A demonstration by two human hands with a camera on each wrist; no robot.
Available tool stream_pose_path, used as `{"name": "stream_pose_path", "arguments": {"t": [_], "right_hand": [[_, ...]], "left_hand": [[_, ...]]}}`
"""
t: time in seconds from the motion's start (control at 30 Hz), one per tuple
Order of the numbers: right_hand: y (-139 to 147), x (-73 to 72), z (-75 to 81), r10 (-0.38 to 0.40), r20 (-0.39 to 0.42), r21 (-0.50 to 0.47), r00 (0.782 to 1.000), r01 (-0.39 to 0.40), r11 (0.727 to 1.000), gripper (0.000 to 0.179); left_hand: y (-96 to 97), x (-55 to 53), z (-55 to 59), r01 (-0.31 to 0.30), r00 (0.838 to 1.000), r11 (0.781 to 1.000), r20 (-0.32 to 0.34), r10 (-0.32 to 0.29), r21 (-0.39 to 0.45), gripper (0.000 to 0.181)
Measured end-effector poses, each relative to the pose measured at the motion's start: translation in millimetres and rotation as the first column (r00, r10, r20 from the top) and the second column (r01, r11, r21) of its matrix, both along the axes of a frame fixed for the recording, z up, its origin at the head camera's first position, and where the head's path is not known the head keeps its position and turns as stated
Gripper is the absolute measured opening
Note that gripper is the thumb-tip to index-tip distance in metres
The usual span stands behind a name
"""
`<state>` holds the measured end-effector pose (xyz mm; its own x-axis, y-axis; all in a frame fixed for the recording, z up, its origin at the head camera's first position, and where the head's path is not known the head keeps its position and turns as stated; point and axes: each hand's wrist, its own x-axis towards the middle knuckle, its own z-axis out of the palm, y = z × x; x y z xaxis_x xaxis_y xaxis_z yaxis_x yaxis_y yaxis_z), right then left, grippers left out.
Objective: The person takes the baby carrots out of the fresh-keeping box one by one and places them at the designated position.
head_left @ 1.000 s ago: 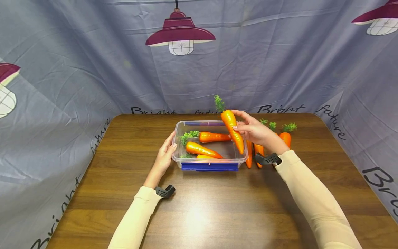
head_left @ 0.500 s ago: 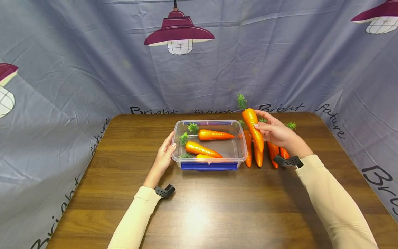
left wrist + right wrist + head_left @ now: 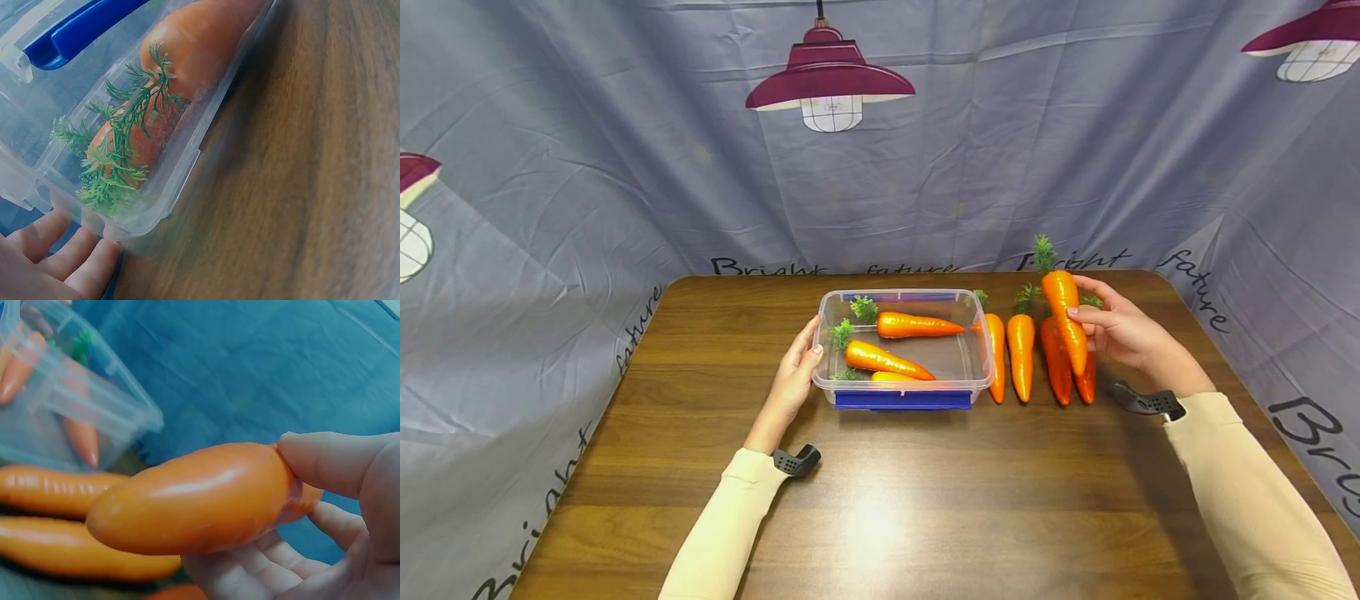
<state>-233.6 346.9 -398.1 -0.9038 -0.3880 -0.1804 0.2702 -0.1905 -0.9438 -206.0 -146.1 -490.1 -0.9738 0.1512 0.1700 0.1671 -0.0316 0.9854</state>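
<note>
In the head view my right hand (image 3: 1123, 329) holds an orange carrot (image 3: 1066, 321) with a green tuft, thumb on one side and fingers on the other. The carrot tilts, tip down, above the row of carrots at the right. The right wrist view shows this carrot (image 3: 200, 500) close up between thumb and fingers. My left hand (image 3: 793, 371) rests against the left end of a clear plastic box (image 3: 904, 387) with blue latches. Its fingers (image 3: 94, 265) lie along the outer wall. Inside the box lie three carrots, one partly hidden behind the near rim.
Right of the box, several carrots (image 3: 1021, 354) lie side by side on the wooden table (image 3: 925, 492), tips toward me. The held carrot and right hand partly cover the rightmost ones. A grey printed curtain (image 3: 1022, 150) hangs behind the table and at both sides.
My right hand has carried the carrot rightward, from over the box to over the carrot row's right end. The box and left hand have stayed in place.
</note>
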Motion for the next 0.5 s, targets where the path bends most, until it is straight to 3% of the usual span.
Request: {"name": "stream_pose_path", "arguments": {"t": [0.5], "right_hand": [[57,16.8,-23.5,-0.111,0.033,0.0,0.993,0.111,0.994,0.048]], "left_hand": [[-0.7,-0.1,-0.1,-0.001,1.0,1.0,-0.006,0.001,0.003,0.056]]}}
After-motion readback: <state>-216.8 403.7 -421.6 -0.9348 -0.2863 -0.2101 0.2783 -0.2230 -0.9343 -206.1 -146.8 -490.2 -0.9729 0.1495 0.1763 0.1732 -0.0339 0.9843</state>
